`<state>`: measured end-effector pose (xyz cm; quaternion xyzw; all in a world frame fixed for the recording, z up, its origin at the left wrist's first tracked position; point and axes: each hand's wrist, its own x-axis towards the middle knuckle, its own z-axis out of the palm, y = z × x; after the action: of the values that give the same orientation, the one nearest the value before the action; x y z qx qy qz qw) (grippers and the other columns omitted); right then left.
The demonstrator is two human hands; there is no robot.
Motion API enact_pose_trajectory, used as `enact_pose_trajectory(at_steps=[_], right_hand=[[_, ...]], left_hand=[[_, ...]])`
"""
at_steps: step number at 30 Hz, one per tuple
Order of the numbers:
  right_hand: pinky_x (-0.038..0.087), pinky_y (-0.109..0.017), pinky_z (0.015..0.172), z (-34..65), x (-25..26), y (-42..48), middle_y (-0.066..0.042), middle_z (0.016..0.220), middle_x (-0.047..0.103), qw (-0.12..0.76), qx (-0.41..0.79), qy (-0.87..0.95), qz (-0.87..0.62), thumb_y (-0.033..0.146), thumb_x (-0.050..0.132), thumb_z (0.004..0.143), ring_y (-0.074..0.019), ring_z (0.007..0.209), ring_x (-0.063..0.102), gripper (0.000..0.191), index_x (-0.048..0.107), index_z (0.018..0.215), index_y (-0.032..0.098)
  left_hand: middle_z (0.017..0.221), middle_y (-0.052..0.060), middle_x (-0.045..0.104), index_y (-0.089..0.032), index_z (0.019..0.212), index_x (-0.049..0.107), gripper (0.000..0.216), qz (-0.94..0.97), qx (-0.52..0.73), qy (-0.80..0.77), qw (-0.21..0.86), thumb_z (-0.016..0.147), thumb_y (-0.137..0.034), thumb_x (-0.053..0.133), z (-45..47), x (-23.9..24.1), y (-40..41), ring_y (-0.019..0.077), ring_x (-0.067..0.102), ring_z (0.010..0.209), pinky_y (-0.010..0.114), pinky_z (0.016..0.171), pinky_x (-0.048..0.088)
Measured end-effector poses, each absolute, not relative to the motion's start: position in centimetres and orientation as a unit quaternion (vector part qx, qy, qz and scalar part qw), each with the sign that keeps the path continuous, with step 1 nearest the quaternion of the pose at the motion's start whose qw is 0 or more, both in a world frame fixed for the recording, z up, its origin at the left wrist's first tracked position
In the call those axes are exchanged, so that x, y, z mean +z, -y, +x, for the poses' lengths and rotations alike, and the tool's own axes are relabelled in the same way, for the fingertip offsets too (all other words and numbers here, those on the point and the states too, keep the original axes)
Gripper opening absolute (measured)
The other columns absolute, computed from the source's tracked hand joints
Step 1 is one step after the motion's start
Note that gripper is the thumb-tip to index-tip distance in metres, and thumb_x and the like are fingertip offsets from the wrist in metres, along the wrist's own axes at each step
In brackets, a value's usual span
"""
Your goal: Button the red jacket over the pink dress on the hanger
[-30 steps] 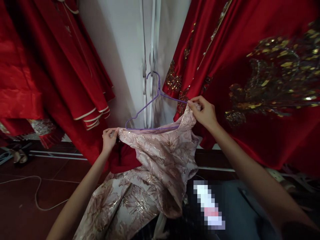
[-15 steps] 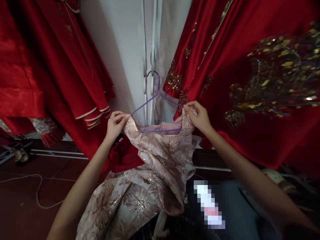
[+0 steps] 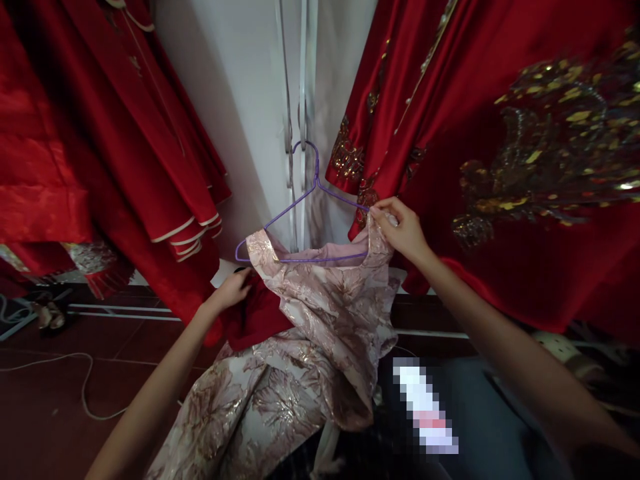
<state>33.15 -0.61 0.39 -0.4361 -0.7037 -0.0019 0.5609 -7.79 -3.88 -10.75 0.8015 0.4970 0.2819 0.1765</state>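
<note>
Both forearms bare to the frame edge; no sleeves, cuffs or gloves visible. Left hand and right hand: no rings, watch or bracelets seen. Slim wrists, slender fingers. Nails too small to judge. Dark clothing, near right, partly behind blurred patch.

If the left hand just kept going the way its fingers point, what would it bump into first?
Most likely the pink brocade dress: the left hand points up and rightward toward the shoulder draped on the purple hanger. It already seems to touch red fabric there, though depth is unclear.
</note>
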Motion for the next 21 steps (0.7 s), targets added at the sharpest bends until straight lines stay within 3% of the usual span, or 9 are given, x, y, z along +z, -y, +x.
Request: enact_pose_trajectory(at_steps=[2, 5, 8, 15, 21], right_hand=[[0.048, -0.031, 0.063, 33.2, 0.5, 0.7, -0.002, 0.076, 0.064, 0.557, -0.005, 0.707, -0.435, 0.045, 0.052, 0.083, -0.0176, 0.067, 0.059, 0.024, 0.060, 0.086, 0.022], [0.047, -0.030, 0.062, 33.2, 0.7, 0.8, -0.002, 0.076, 0.064, 0.557, -0.008, 0.709, -0.433, 0.044, 0.053, 0.083, -0.0169, 0.067, 0.059, 0.023, 0.060, 0.086, 0.022], [0.045, -0.028, 0.064, 33.2, 1.0, 1.1, -0.001, 0.077, 0.064, 0.558, -0.011, 0.709, -0.432, 0.043, 0.054, 0.083, -0.0162, 0.068, 0.059, 0.022, 0.059, 0.085, 0.021], [0.041, -0.034, 0.077, 31.9, 1.9, 3.7, -0.002, 0.082, 0.066, 0.533, -0.122, 0.687, -0.479, 0.040, 0.050, 0.086, -0.0193, 0.076, 0.060, 0.019, 0.058, 0.085, 0.023], [0.039, -0.034, 0.076, 28.5, 0.6, 6.6, -0.002, 0.080, 0.065, 0.528, -0.138, 0.668, -0.506, 0.040, 0.044, 0.090, -0.0194, 0.076, 0.058, 0.022, 0.054, 0.081, 0.022]], left_hand=[[0.079, 0.006, 0.067, -0.019, 0.085, 0.063, 0.024, 0.780, 0.299, -0.515, 0.192, 0.074, -0.038, 0.053, -7.6, -9.9, 3.7, 0.0219, 0.061, 0.076, 0.031, 0.073, 0.047], [0.054, 0.001, 0.058, -0.017, 0.064, 0.060, 0.034, 0.703, 0.375, -0.564, 0.218, 0.074, -0.048, 0.051, -7.7, -7.9, 3.0, 0.0161, 0.053, 0.055, 0.025, 0.055, 0.041], [0.045, -0.002, 0.047, -0.016, 0.056, 0.053, 0.037, 0.623, 0.442, -0.617, 0.191, 0.073, -0.049, 0.051, -8.1, -5.2, 2.0, 0.0117, 0.042, 0.046, 0.023, 0.047, 0.030], [0.046, -0.004, 0.032, -0.019, 0.051, 0.035, 0.039, 0.626, 0.473, -0.618, 0.043, 0.077, -0.042, 0.051, -5.5, 3.5, 2.5, 0.0093, 0.030, 0.046, 0.025, 0.048, 0.022], [0.064, 0.001, 0.051, -0.018, 0.076, 0.052, 0.027, 0.747, 0.437, -0.500, -0.022, 0.088, -0.038, 0.040, 2.7, 5.9, 4.7, 0.0142, 0.045, 0.061, 0.026, 0.061, 0.034]])
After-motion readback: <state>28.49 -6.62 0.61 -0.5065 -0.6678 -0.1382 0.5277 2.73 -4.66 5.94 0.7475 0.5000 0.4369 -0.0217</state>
